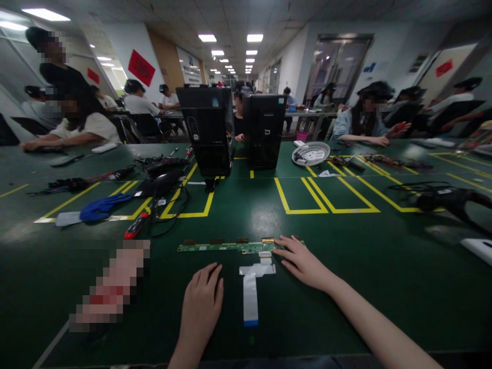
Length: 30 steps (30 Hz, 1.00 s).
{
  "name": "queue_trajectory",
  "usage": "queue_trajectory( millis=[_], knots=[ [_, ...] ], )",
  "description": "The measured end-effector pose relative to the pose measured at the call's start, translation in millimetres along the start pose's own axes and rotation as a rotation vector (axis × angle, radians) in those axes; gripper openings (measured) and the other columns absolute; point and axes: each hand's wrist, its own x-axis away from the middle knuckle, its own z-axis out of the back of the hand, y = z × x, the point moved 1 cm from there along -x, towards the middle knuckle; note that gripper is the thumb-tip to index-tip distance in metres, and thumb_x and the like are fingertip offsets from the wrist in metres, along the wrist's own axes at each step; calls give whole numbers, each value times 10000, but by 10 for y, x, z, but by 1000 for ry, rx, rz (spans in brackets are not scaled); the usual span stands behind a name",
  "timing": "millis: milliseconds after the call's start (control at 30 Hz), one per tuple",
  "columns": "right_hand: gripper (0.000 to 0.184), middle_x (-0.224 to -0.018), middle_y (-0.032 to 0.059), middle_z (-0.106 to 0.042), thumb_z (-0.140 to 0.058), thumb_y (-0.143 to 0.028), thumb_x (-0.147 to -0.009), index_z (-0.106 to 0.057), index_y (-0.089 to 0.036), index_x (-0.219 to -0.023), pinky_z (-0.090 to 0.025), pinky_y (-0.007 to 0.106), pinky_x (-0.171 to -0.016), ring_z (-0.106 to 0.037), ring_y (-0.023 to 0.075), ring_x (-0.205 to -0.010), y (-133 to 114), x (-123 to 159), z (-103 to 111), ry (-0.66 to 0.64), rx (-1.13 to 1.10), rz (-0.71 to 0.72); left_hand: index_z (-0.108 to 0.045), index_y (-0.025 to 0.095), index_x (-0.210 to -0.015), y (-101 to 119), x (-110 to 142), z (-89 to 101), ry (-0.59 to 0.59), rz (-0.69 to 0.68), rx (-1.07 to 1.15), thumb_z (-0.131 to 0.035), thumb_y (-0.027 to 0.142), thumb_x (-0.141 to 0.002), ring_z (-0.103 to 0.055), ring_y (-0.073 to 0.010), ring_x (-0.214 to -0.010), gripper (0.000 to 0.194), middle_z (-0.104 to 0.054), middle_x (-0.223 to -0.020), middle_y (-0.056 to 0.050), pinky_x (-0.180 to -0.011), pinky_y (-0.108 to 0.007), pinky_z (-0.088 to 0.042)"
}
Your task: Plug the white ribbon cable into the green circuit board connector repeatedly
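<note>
A long, narrow green circuit board (pixel 215 247) lies crosswise on the green table. Brown flexible tabs (pixel 242 240) stick out along its far edge. From a white connector near its middle, a folded white ribbon cable (pixel 250 297) runs toward me and ends in a blue tip. My right hand (pixel 298 260) rests at the board's right end, fingers spread, fingertips on or right beside it. My left hand (pixel 203 297) lies on the table to the left of the ribbon cable, apart from the board. Its fingers are loosely stretched, and it holds nothing.
Two black computer towers (pixel 203 133) stand beyond the board. At left lie a blue glove (pixel 102 207), a red-and-black screwdriver (pixel 136 225), cables and a blurred-out patch. A white round basket (pixel 310 154) and a black cabled object (pixel 438 197) are at right. People sit around.
</note>
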Motion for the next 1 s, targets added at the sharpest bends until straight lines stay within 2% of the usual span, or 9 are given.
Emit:
queue_trajectory(
  millis=[133,200,367,500,800,1000],
  knots=[
    [364,-1367,64,-506,-391,-248,-960,-580,-269,-1270,-266,505,-1140,-369,213,-1348,-70,-26,-7,36,-49,59,-606,146,-1203,39,-28,-27,10,-14,-7,-414,213,-946,-548,-280,-1108,328,-617,-1192,-131,-922,-467,-473],
    [352,-1371,68,-500,-386,-271,-966,-605,-272,-1242,-284,498,-1133,-368,222,-1347,-116,-32,-2,32,-77,69,-605,159,-1209,44,-43,-29,13,-13,3,-418,214,-943,-548,-280,-1110,330,-617,-1195,-127,-922,-472,-472],
    [433,-1524,49,-295,-469,-461,-931,-533,-338,-1341,-207,561,-1136,-176,297,-1430,-164,-16,2,-76,-67,48,-608,194,-1215,31,-39,-44,22,-3,19,-424,220,-938,-550,-277,-1115,333,-616,-1203,-108,-930,-466,-469],
    [503,-1565,34,-201,-474,-533,-913,-475,-361,-1385,-127,583,-1143,-94,305,-1446,-175,-13,-5,-130,-32,73,-601,198,-1229,23,-26,-61,17,0,15,-419,228,-940,-542,-283,-1129,342,-610,-1211,-103,-936,-469,-466],
    [535,-1571,28,-184,-454,-554,-916,-413,-379,-1420,-90,593,-1143,-91,289,-1448,-207,-17,0,-170,-27,66,-590,176,-1245,20,-34,-69,1,-5,12,-424,221,-943,-536,-284,-1136,347,-600,-1227,-115,-942,-475,-460],
    [619,-1566,48,-203,-527,-584,-863,-400,-372,-1430,-139,591,-1136,-173,303,-1432,-249,87,115,-220,-74,21,-597,191,-1230,28,-35,-61,20,-13,17,-431,229,-943,-543,-280,-1124,334,-610,-1207,-111,-945,-480,-456]
  ],
)
